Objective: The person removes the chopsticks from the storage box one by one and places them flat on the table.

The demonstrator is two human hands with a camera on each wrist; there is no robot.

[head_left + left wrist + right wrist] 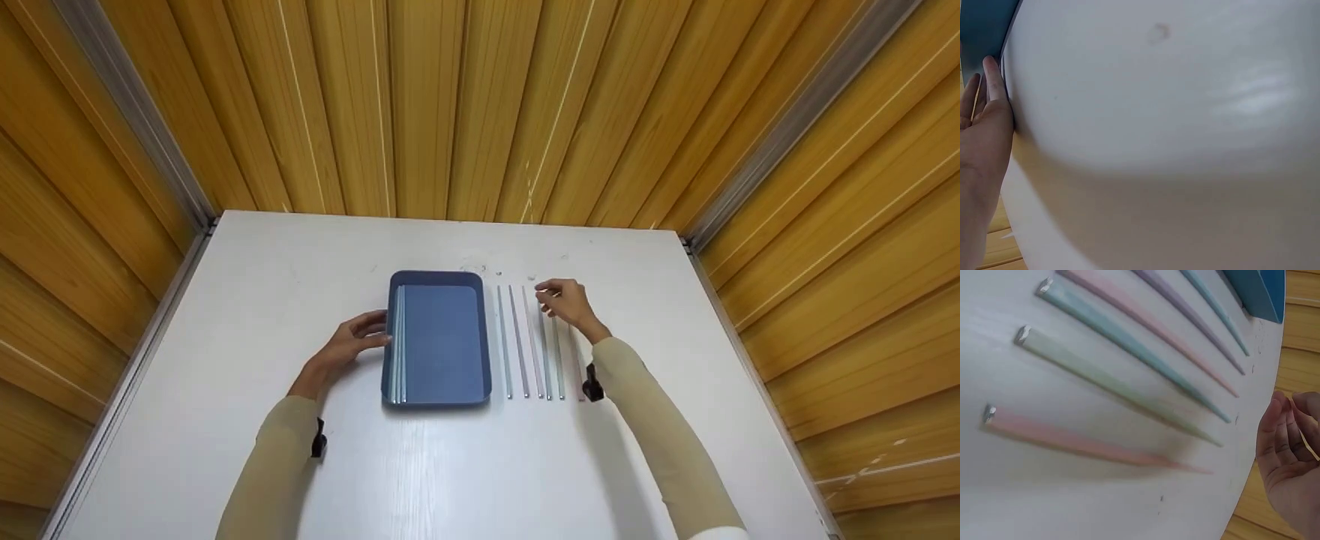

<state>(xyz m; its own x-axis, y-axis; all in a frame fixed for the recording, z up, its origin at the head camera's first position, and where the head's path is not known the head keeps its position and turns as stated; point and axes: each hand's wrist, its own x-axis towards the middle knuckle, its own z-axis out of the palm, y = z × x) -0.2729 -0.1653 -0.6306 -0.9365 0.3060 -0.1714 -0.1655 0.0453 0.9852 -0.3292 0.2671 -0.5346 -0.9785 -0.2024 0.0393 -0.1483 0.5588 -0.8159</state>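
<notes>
A blue rectangular tray (442,345) lies lengthwise on the table, with a few light blue chopsticks (400,345) along its left side. My left hand (349,341) rests against the tray's left wall, its fingers fairly straight in the left wrist view. Right of the tray several pastel chopsticks with silver ends lie side by side, among them a purple chopstick (519,345), a green chopstick (1095,379) and a pink chopstick (1072,436). Over their far, thin ends is my right hand (568,302), fingers loosely bent, thumb close to the fingertips, nothing visible between them.
The white table (165,420) carries the tray and chopsticks. Small marks (474,268) show on its surface beyond the tray. Yellow wood-look panels (420,112) stand behind and on both sides, with grey metal posts (142,112) in the corners.
</notes>
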